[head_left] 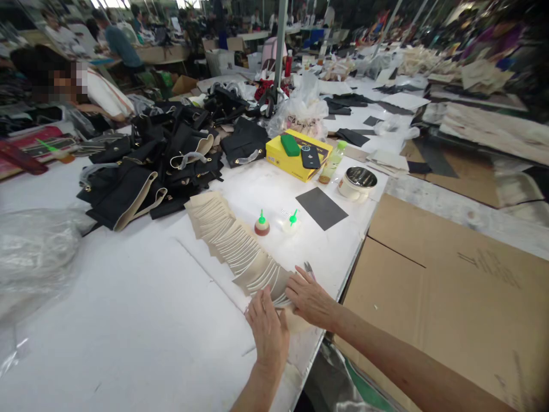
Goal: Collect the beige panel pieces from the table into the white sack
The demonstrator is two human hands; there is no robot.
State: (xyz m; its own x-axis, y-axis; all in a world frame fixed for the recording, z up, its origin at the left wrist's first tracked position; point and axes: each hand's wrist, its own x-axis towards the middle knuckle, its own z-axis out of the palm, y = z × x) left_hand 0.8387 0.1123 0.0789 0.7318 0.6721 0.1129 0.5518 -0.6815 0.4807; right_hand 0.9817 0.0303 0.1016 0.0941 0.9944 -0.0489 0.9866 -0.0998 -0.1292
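A long row of overlapping beige pieces lies fanned out across the white table. At its near end my left hand rests on the lower edge, fingers together and pointing away. My right hand touches the same end from the right, its index finger stretched out and the others bent over the pieces. Whether either hand pinches a piece is hidden. Small scissors lie just beyond my right hand. Two small bottles with green tips, one reddish and one clear, stand past the row.
Black bags are heaped at the back left. A yellow box holds a phone and a green case. Near it are a bottle, a metal bowl and a dark sheet. Cardboard lies right. A person leans at the left.
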